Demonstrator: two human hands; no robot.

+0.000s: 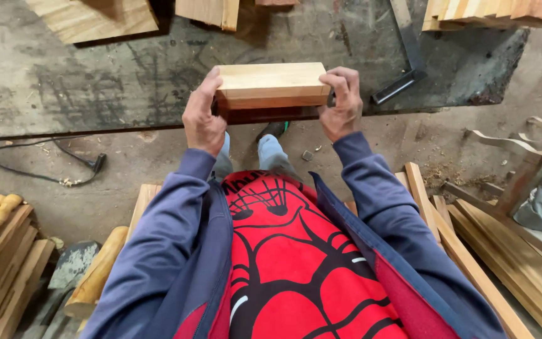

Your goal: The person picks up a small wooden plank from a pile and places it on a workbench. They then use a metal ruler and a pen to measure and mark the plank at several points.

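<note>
I am watching two hands holding a wooden block at the near edge of the dark work surface. The left hand is gripping its left end, fingers clamped on it. The right hand is gripping the right end, fingers curled tight. The block is sitting on a darker piece underneath. Nothing looks cut or marked yet. A metal square is lying just to the right.
</note>
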